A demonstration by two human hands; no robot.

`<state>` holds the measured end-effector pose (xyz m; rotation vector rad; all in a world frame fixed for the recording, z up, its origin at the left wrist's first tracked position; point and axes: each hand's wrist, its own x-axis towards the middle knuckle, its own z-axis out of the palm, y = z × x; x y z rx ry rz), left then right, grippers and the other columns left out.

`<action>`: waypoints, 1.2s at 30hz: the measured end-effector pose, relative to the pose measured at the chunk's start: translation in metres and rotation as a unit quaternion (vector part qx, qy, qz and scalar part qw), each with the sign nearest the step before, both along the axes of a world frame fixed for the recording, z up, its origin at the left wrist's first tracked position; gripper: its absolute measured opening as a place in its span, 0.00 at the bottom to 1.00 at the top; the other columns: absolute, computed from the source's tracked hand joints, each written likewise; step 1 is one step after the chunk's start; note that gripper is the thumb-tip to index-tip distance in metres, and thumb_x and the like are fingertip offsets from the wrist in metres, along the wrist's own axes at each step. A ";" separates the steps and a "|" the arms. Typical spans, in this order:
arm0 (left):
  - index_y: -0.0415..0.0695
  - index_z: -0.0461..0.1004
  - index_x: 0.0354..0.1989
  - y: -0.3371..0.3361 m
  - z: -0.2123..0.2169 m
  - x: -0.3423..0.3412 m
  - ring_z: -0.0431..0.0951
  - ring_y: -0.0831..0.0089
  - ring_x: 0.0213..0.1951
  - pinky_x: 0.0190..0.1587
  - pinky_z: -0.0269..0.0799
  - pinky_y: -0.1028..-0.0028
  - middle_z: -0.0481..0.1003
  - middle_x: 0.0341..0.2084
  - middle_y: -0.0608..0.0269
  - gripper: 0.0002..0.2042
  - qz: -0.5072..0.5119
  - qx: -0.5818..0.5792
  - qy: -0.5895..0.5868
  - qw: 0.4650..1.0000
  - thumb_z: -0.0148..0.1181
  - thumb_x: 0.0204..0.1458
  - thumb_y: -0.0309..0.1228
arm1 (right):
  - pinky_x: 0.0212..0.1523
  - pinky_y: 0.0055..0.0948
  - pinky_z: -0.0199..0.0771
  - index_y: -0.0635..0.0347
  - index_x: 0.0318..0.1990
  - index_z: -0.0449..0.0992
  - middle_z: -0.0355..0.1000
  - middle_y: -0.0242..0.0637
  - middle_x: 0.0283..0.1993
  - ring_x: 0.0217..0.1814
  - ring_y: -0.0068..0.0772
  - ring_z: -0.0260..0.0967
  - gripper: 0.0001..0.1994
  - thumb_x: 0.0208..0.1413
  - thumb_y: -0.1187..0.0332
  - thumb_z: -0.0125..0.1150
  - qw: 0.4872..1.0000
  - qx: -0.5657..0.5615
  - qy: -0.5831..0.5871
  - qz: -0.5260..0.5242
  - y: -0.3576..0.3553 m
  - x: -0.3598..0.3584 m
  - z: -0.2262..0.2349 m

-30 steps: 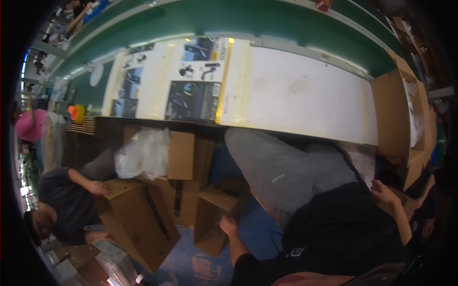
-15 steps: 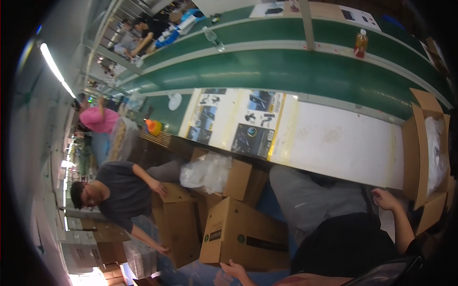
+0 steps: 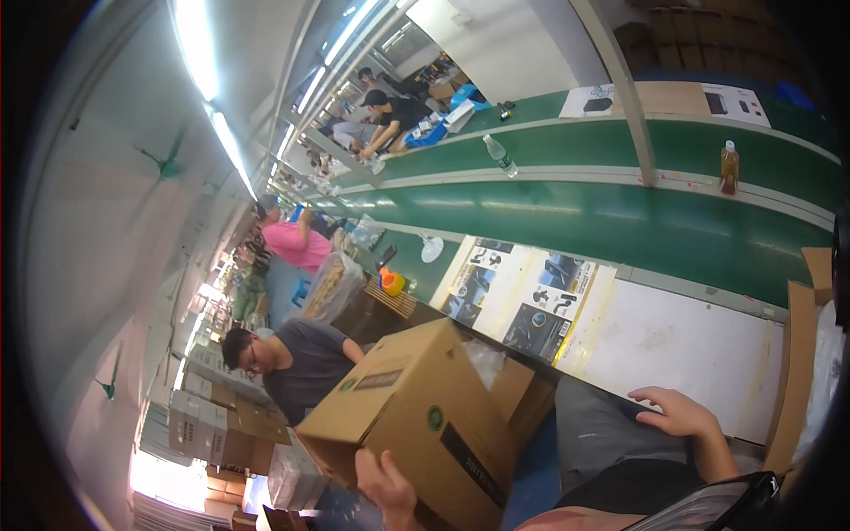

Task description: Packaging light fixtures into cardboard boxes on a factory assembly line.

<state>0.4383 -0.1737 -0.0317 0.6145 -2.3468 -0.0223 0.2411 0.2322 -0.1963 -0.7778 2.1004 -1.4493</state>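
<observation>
Cardboard box (image 3: 443,425) at six o'clock is looking light but stiff; I'm judging its rim (image 3: 354,442) best to hold, left hand (image 3: 388,488) clamping there, right hand (image 3: 680,414) hanging empty, fingers apart, at four o'clock.

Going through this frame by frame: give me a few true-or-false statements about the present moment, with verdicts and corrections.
1. The left hand touches an edge of the large cardboard box. True.
2. The right hand grips a bottle. False: it is empty, fingers spread, over the grey trousers.
3. The amber bottle stands upright on the pale ledge. True.
4. The person in pink is at the picture's right edge. False: that person is left of centre.
5. Pale plastic shows inside the open box at the right edge. True.
</observation>
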 end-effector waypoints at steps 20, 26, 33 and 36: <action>0.34 0.70 0.46 0.252 -0.013 -0.158 0.75 0.67 0.37 0.32 0.71 0.73 0.71 0.37 0.58 0.18 -0.780 -0.069 -0.172 0.597 0.54 0.48 0.31 | 0.76 0.47 0.43 0.61 0.72 0.55 0.49 0.54 0.78 0.81 0.50 0.44 0.46 0.59 0.32 0.52 0.885 -0.281 0.169 -0.331 0.054 0.042 0.106; 0.35 0.73 0.38 0.309 -0.058 -0.156 0.74 0.66 0.36 0.32 0.68 0.70 0.72 0.35 0.57 0.15 -0.815 -0.044 -0.117 0.566 0.56 0.46 0.33 | 0.70 0.39 0.59 0.66 0.47 0.75 0.71 0.49 0.64 0.70 0.47 0.64 0.14 0.52 0.78 0.57 0.922 -0.011 0.155 -0.354 0.074 0.039 0.150; 0.43 0.74 0.34 0.298 -0.036 -0.185 0.78 0.67 0.35 0.33 0.70 0.68 0.74 0.29 0.64 0.08 -0.821 -0.135 -0.054 0.552 0.56 0.52 0.34 | 0.70 0.41 0.61 0.66 0.38 0.73 0.73 0.54 0.61 0.72 0.54 0.63 0.16 0.44 0.91 0.46 0.925 0.088 0.248 -0.275 0.127 0.031 0.135; 0.46 0.80 0.27 0.241 0.039 -0.232 0.84 0.59 0.36 0.36 0.78 0.61 0.81 0.29 0.57 0.05 -0.804 -0.171 -0.167 0.544 0.61 0.50 0.33 | 0.70 0.42 0.61 0.65 0.36 0.74 0.72 0.56 0.62 0.73 0.58 0.62 0.15 0.43 0.91 0.47 0.938 0.150 0.204 -0.235 0.129 0.015 0.139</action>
